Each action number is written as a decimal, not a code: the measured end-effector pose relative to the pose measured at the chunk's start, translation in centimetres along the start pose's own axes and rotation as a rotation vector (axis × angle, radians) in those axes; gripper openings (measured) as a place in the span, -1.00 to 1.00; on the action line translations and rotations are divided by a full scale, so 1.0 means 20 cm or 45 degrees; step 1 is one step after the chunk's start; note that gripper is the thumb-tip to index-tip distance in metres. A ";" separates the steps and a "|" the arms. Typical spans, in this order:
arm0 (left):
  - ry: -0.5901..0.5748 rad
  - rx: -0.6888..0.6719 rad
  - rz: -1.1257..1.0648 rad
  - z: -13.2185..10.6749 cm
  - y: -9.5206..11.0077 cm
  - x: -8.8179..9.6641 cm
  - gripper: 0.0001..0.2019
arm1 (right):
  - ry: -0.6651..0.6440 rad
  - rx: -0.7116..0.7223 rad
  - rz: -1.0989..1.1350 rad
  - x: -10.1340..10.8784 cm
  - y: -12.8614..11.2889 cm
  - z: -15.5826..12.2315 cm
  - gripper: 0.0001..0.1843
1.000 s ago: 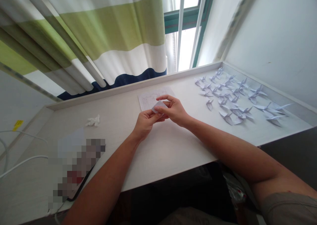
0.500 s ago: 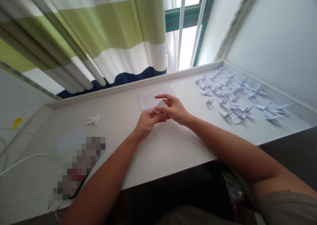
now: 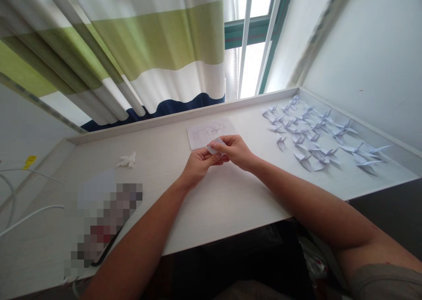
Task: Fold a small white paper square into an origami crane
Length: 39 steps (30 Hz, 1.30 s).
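- Desk [image 3: 231, 212]: white, smooth, raised rim along the back.
- Origami cranes [image 3: 315, 137]: white paper, sharply creased, grouped on the desk's right side.
- Printed sheet [image 3: 198, 137]: ruled grid, text illegible, just beyond the hands.
- Right hand [image 3: 240, 151]: thumb and fingers clamped on folded paper [image 3: 217, 140], white, flat, held above the desk.
- Left hand [image 3: 196, 166]: fingers together, thumb pinching the same paper.
- Tissue [image 3: 127, 160]: crumpled.
- Yellow tag [image 3: 29, 162]: writing unreadable.

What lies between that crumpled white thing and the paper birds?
In the head view, between the crumpled thing and birds: the left hand and right hand, holding a small paper, with a marked sheet just beyond.
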State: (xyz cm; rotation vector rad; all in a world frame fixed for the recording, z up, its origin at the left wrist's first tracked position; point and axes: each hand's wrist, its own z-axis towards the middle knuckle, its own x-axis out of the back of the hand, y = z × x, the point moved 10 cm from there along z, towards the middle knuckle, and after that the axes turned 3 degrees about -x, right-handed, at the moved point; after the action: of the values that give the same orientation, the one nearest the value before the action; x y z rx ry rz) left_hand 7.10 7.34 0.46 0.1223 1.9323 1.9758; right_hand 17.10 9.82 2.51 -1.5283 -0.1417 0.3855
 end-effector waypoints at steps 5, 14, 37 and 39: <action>-0.130 0.080 0.016 0.00 -0.05 -0.02 -0.59 | -0.032 0.033 -0.069 -0.01 -0.01 0.00 -0.56; -0.189 0.132 0.044 -0.01 -0.06 -0.04 -0.57 | -0.113 0.000 -0.052 -0.01 0.01 0.01 -0.45; -0.133 0.067 0.165 -0.01 -0.02 0.00 -0.64 | -0.186 0.061 -0.133 -0.03 0.04 0.01 -0.66; -0.118 0.134 0.214 -0.01 -0.04 0.02 -0.66 | -0.184 0.063 -0.163 -0.02 0.04 0.01 -0.67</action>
State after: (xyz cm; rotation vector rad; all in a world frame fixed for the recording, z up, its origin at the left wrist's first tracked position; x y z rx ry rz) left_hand 6.78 7.36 -0.36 0.4093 2.0232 1.9328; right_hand 16.43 9.92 1.82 -1.4345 -0.3395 0.3949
